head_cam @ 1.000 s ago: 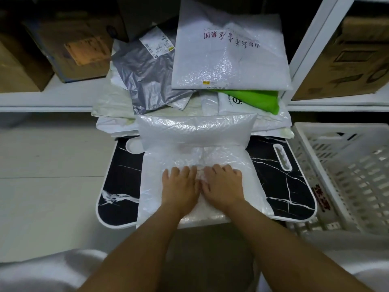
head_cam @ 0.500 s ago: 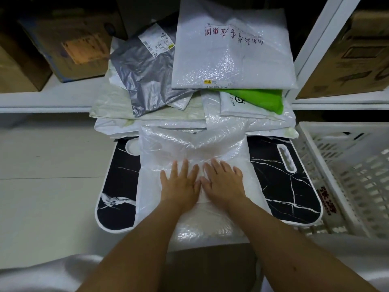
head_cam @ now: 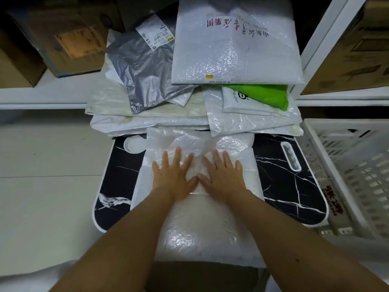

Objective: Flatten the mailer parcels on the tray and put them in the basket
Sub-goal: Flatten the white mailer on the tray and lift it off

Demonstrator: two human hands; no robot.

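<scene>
Fingers: both sets straight and spread apart, laid flat, clamped on nothing.
Left hand (head_cam: 172,178): palm down on the white bubble mailer (head_cam: 200,209), pressing its middle; thumb tip meets the other thumb.
Right hand (head_cam: 224,178): palm down just beside the left, pressing the same mailer.
White bubble mailer: lies lengthwise across the middle of the tray (head_cam: 294,186), its near end overhanging the tray's near edge, its far end tucked against the pile.
Tray: black with white marble veins and a white rim; a slot handle near its far right corner.
Pile of mailers (head_cam: 147,114): stacked over the tray's far edge; a grey mailer (head_cam: 145,68) with a label, a large white mailer with red characters (head_cam: 235,43) and a green mailer (head_cam: 265,95) on top.
Basket (head_cam: 353,175): white slatted plastic, just beside the tray's right edge.
Cardboard boxes (head_cam: 63,32): on white shelving behind the pile.
</scene>
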